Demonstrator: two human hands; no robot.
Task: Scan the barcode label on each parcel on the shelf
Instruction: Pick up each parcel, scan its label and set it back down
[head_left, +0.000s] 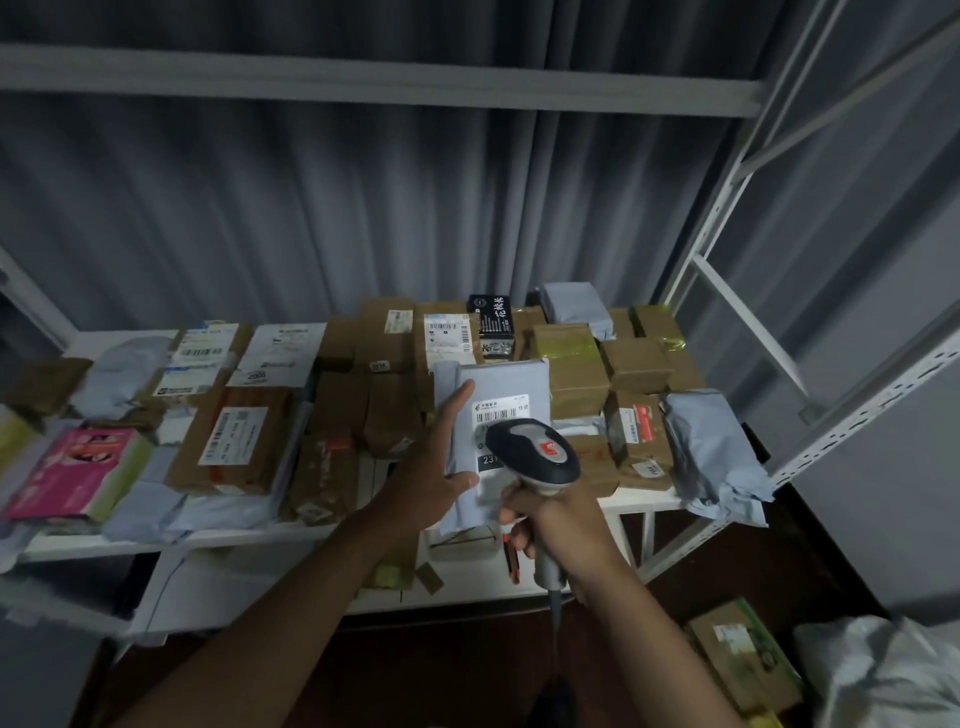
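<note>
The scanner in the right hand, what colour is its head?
Dark grey scanner head, light grey centre, red label; head view.

Parcels cover the white shelf (104, 545) almost edge to edge, from the pink box (72, 473) at nine o'clock to the grey bag (711, 457) at three o'clock, leaving no gap to reach between them. Above the pile, toward twelve o'clock, open air runs up to the upper shelf beam (363, 78). At two o'clock the slanted rack upright (727, 218) blocks sideways passage.
</note>
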